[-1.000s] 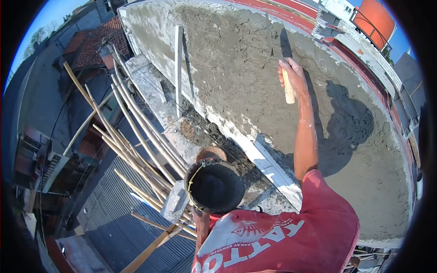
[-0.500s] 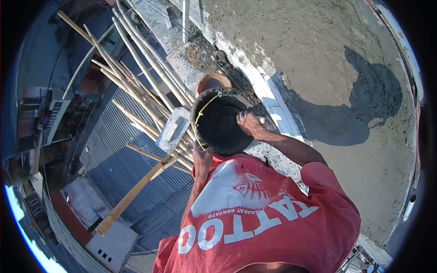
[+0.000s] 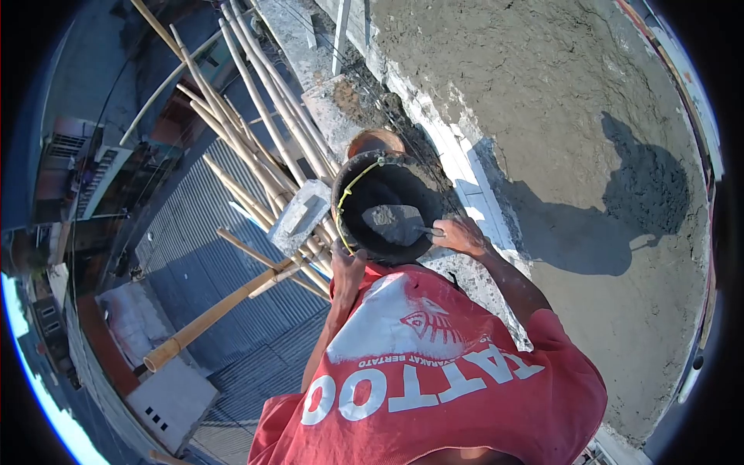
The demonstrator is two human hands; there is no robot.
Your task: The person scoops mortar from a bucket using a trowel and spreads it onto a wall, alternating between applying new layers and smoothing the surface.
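A black bucket (image 3: 403, 180) sits in front of me, tilted so that its dark inside faces me. A thin yellow-green cord handle (image 3: 342, 203) lies along its left side. My left hand (image 3: 348, 265) is closed on the bucket's near left rim, beside the end of the cord. Inside the bucket mouth shows the grey blade of a trowel (image 3: 394, 223). Its handle is in my closed right hand (image 3: 461, 236), over the bucket's right rim. To the left lies a mortar-covered float (image 3: 301, 215) on bamboo poles.
An orange-brown round container (image 3: 376, 141) stands just beyond the bucket. Bamboo poles (image 3: 267, 116) jut out at left, above a corrugated roof (image 3: 201, 225) lower down. At right, wet grey mortar (image 3: 535, 85) spreads behind a white block edge (image 3: 473, 182).
My right hand has moved back toward me and right. The trowel blade, hidden in the dark bucket before, now shows flat in its mouth. My left hand keeps its hold.
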